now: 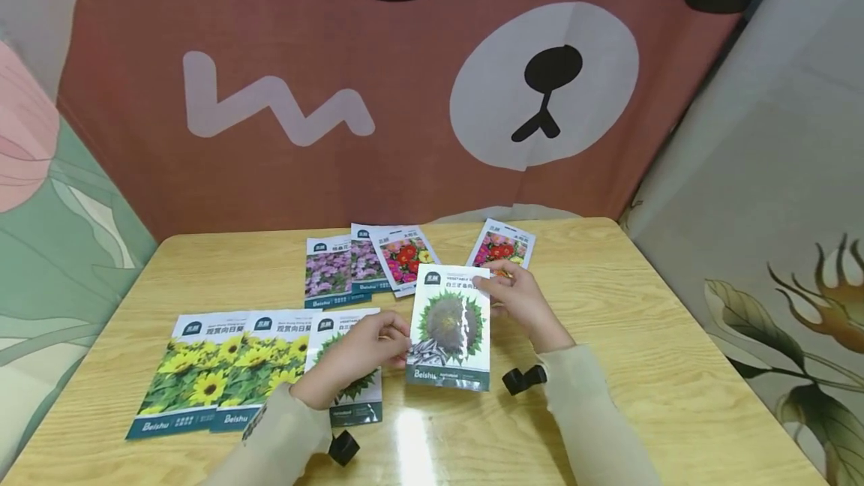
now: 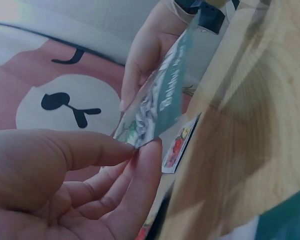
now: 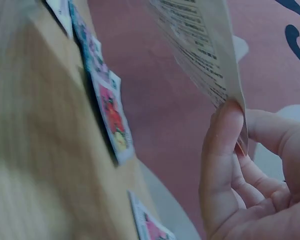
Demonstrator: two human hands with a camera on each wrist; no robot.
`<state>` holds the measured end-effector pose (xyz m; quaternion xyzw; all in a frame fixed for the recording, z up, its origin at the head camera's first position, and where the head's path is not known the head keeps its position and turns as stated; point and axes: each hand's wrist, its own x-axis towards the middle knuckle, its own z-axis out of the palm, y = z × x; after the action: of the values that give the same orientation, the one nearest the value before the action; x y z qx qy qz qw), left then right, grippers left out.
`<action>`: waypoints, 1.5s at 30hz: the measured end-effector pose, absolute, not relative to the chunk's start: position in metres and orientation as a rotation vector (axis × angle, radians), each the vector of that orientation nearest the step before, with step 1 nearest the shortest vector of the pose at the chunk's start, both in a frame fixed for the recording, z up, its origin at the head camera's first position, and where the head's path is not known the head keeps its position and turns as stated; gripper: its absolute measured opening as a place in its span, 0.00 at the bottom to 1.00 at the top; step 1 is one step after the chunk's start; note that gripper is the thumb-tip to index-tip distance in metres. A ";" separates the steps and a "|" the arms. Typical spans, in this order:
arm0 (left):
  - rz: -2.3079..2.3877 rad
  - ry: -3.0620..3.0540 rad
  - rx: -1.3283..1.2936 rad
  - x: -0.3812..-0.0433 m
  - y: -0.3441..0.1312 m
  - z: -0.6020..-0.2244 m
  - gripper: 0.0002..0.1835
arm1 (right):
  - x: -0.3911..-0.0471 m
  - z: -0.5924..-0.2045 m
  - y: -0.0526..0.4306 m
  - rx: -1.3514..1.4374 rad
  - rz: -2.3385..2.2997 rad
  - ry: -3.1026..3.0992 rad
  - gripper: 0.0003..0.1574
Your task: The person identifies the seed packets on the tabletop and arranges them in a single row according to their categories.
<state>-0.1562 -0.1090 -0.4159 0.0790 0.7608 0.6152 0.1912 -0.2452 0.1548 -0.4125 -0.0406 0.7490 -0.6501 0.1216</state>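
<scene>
A seed packet [image 1: 448,328] with a large sunflower head and striped seeds on its front is held up off the table between both hands. My left hand [image 1: 367,347] pinches its left edge low down, thumb and finger meeting at the border in the left wrist view. High on the opposite edge, my right hand [image 1: 526,302] pinches it; the right wrist view shows the packet's printed back [image 3: 205,45]. Beneath my left hand lies a like sunflower packet [image 1: 358,412], partly covered by that hand. Behind my right hand a packet with red and pink flowers [image 1: 502,246] lies partly hidden.
Two yellow sunflower packets [image 1: 185,377] overlap in a row at the front left of the wooden table [image 1: 641,396]. Further back, two purple-flower packets [image 1: 327,272] and another red-flower packet [image 1: 405,253] overlap. A printed curtain [image 1: 304,186] hangs behind the table's far edge.
</scene>
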 end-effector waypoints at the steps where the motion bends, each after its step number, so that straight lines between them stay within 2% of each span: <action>1: 1.732 2.120 0.213 -0.155 -0.110 -0.417 0.11 | -0.245 -0.415 0.153 -0.122 -1.884 2.180 0.27; 6: 1.744 2.109 0.149 -0.156 -0.116 -0.423 0.13 | -0.244 -0.427 0.144 -0.135 -1.835 2.117 0.24; 20: 1.599 2.161 0.082 -0.156 -0.135 -0.427 0.07 | -0.237 -0.453 0.128 -0.141 -1.863 1.860 0.14; 29: 1.488 2.213 0.040 -0.156 -0.141 -0.426 0.09 | -0.234 -0.466 0.121 -0.175 -1.742 1.939 0.20; 45: 1.324 2.361 -0.029 -0.158 -0.139 -0.426 0.09 | -0.230 -0.463 0.110 -0.086 -1.695 2.064 0.16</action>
<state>-0.1583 -0.1388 -0.4258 -0.0104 0.8516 0.4776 0.2158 -0.2301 0.1101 -0.4630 -0.0312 0.7513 -0.6168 0.2326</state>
